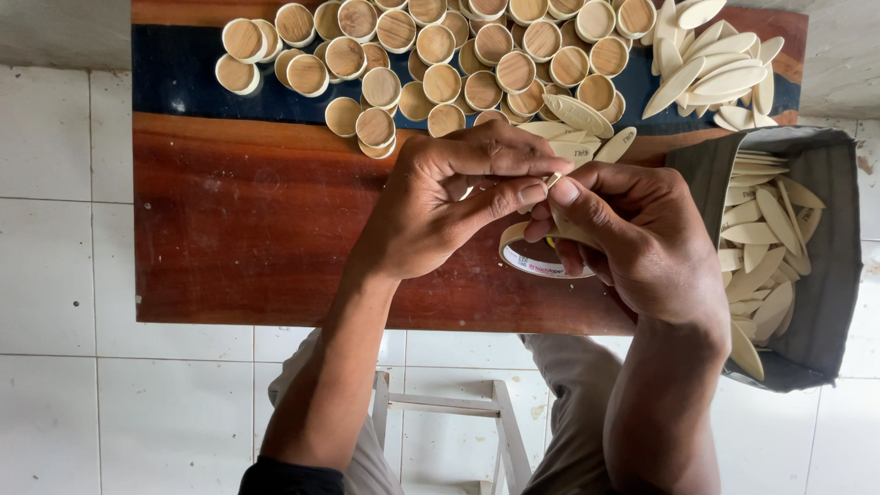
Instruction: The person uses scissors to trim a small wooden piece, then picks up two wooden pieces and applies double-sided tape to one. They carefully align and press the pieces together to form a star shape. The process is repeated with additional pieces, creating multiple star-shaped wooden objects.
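Roll of tape [536,257], held over the red-brown wooden table [238,229], pinched from both sides: left hand [440,206] gripping its loose end, right hand [632,238] closed around the ring. Behind, wooden discs [431,55] heaped on a dark blue band; oval wooden pieces [715,69] beside a grey bag [825,266]. Below, white floor tiles [110,403].

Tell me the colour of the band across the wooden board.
Dark blue band, clearest in the head view.

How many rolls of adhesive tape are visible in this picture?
1. The tape roll is held in the right hand above the wooden board, with the left hand pinching at its end. Others may be hidden under the hands.
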